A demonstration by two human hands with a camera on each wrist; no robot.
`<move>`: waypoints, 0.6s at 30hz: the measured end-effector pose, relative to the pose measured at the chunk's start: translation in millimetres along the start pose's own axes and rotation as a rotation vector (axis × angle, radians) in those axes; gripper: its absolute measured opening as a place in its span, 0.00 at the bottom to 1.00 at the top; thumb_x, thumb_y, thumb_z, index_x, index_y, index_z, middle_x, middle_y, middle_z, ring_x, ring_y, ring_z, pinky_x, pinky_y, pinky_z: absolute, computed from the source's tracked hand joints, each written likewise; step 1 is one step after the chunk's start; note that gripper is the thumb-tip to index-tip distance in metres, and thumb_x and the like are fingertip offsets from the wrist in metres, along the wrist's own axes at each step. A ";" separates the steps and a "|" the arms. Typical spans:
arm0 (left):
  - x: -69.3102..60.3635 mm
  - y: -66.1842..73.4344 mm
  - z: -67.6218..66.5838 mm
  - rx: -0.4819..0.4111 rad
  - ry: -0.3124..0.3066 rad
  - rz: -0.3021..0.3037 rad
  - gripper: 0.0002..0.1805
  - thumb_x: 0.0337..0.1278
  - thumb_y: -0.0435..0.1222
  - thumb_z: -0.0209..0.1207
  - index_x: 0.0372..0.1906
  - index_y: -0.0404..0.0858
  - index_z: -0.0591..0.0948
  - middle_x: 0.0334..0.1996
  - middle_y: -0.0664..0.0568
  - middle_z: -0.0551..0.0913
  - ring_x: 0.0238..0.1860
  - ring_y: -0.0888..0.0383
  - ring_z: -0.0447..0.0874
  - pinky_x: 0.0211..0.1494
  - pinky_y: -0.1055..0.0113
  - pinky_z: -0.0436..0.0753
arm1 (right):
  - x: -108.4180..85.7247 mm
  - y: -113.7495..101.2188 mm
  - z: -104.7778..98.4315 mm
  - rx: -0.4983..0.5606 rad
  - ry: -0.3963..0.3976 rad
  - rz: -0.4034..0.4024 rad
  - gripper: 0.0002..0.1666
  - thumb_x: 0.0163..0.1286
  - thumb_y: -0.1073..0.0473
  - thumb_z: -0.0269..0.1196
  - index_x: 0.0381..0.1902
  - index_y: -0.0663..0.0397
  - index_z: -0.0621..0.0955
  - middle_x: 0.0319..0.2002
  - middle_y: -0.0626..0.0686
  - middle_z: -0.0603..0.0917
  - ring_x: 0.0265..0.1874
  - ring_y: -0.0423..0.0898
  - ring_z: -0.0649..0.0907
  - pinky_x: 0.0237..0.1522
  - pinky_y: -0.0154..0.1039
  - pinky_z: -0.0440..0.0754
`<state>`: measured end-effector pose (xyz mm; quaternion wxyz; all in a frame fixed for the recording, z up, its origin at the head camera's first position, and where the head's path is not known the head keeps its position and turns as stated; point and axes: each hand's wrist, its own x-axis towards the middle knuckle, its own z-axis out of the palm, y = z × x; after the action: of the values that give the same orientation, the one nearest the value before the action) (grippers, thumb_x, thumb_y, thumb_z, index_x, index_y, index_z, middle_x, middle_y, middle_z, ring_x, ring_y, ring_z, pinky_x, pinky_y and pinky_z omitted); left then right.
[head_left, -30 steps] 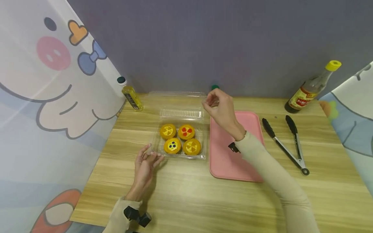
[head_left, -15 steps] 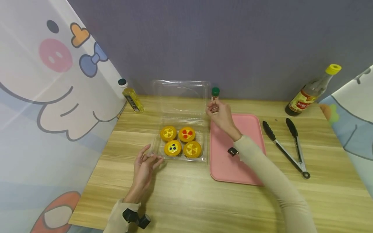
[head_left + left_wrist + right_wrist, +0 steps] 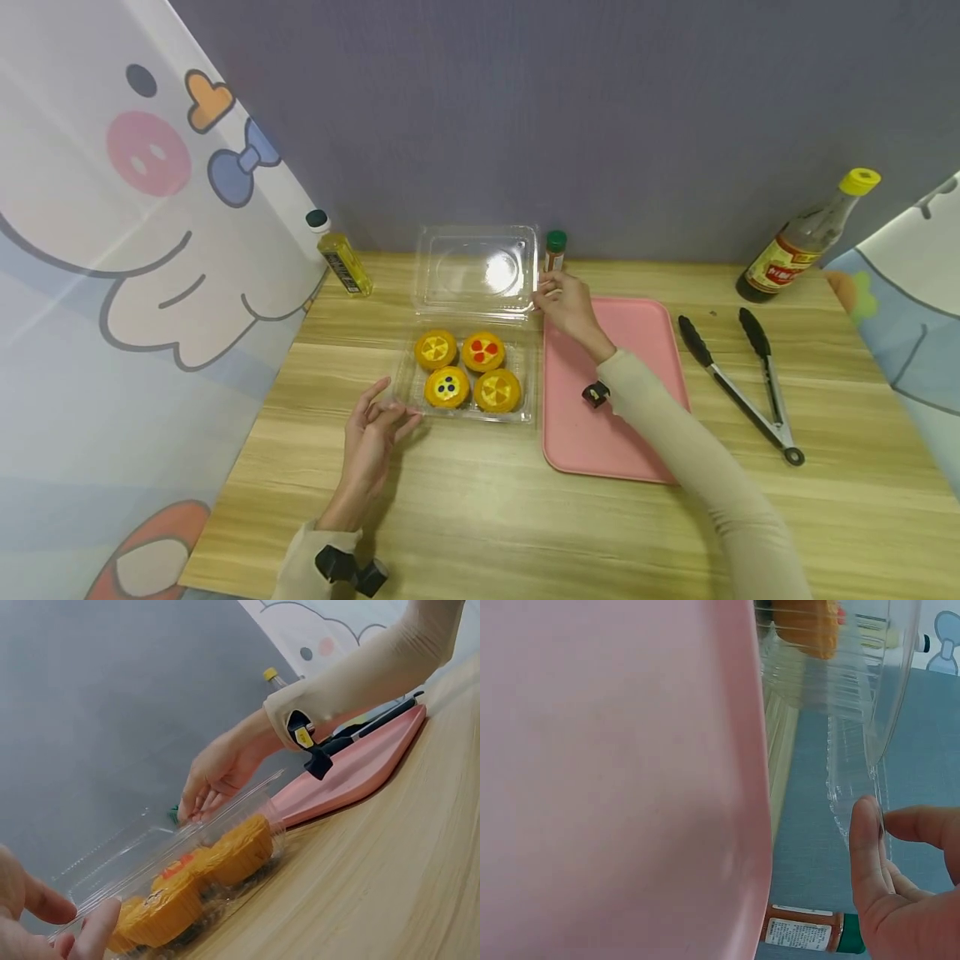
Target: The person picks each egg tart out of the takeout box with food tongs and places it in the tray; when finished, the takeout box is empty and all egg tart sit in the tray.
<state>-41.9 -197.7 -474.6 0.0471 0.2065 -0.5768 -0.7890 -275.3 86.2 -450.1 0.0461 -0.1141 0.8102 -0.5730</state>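
Note:
A clear plastic box (image 3: 467, 415) stands with its lid (image 3: 476, 271) raised at the back; several small yellow tarts (image 3: 447, 387) lie inside. My left hand (image 3: 369, 442) pinches the box's front left corner, its fingertips also showing beside the rim in the left wrist view. At the lid's right edge, my right hand (image 3: 572, 312) pinches the thin plastic between thumb and fingers; the right wrist view shows this hand (image 3: 907, 877) gripping the edge of the lid (image 3: 855, 780).
Right of the box lies a pink tray (image 3: 600, 417), with black-handled tongs (image 3: 742, 400) beyond it. A sauce bottle (image 3: 783, 258) stands back right, an oil bottle (image 3: 343, 262) back left, and a green-capped jar (image 3: 555, 250) behind the right hand.
The right hand has moved down and slightly toward the front, and the lid has swung with it from lying back to more upright. The left hand stays at the box's corner.

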 end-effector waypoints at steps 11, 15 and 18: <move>15.6 14.0 -11.2 0.131 -0.010 -0.013 0.21 0.80 0.33 0.50 0.71 0.33 0.70 0.36 0.57 0.79 0.39 0.61 0.83 0.47 0.67 0.89 | 2.2 3.7 -1.2 0.037 -0.033 0.062 0.26 0.73 0.69 0.63 0.66 0.74 0.76 0.51 0.73 0.84 0.39 0.62 0.91 0.43 0.47 0.92; 29.2 25.4 -15.9 0.276 -0.054 -0.041 0.22 0.81 0.38 0.51 0.72 0.36 0.71 0.39 0.56 0.78 0.39 0.60 0.81 0.43 0.68 0.89 | 3.3 3.7 -1.6 0.035 -0.028 0.071 0.27 0.72 0.69 0.64 0.66 0.74 0.76 0.49 0.73 0.86 0.30 0.48 0.91 0.40 0.44 0.92; 44.0 35.1 -18.9 0.394 -0.103 -0.047 0.24 0.82 0.41 0.50 0.73 0.36 0.71 0.45 0.54 0.80 0.39 0.61 0.82 0.41 0.71 0.86 | 4.2 5.3 -1.8 0.015 -0.023 0.084 0.27 0.72 0.68 0.64 0.66 0.73 0.77 0.48 0.73 0.87 0.26 0.39 0.88 0.40 0.46 0.92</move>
<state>-80.5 -239.8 -458.6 -0.0420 0.1845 -0.7166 -0.6713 -280.4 88.5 -454.3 0.0803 -0.0863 0.8094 -0.5754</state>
